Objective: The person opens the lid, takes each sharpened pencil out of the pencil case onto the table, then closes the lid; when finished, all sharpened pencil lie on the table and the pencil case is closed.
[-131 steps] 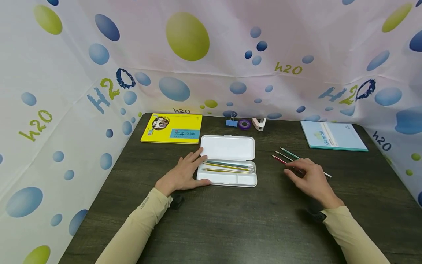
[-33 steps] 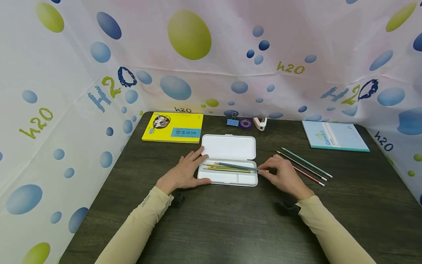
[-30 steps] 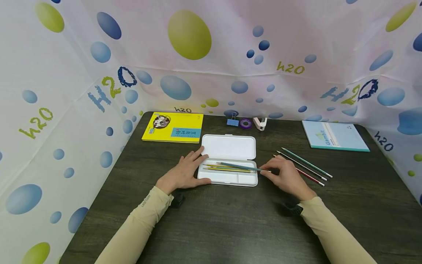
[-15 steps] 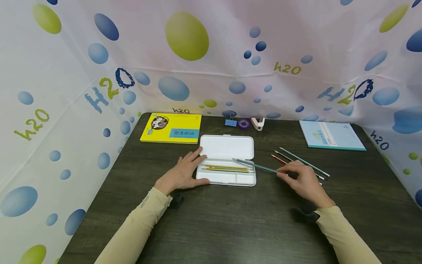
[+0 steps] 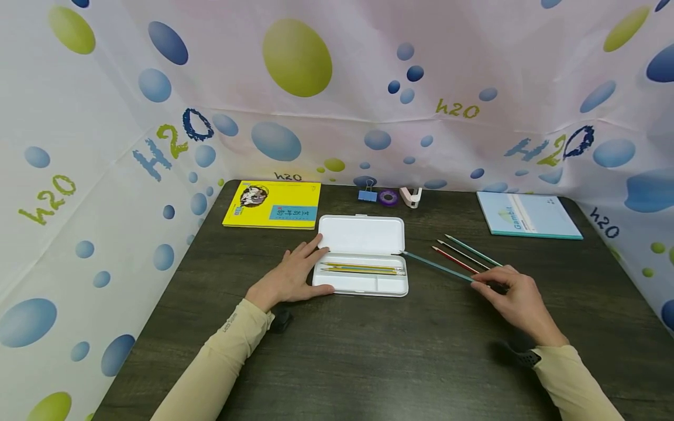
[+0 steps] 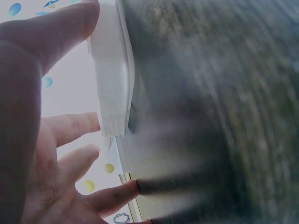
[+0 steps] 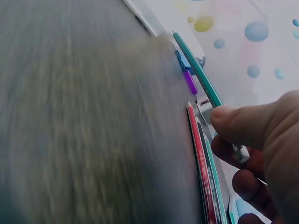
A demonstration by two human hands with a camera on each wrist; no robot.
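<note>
My right hand pinches a teal pencil near its white end between thumb and fingers. The pencil points left, its tip at the right side of an open white pencil case. Several yellow pencils lie in the case's long compartment. My left hand rests with spread fingers at the case's left side, thumb at the front corner; in the left wrist view its fingertips meet the case's edge. Beside my right hand lie a red pencil, a white pencil and a green pencil.
A yellow book lies behind my left hand, and a light blue notebook at the back right. Along the back edge stand a blue binder clip, a purple tape roll and a white stapler-like item. Printed sheets wall the dark table.
My right hand first reached from the loose pencils to the case, took hold of the teal pencil there, and has drawn it out to the right. My left hand has stayed at the case.
</note>
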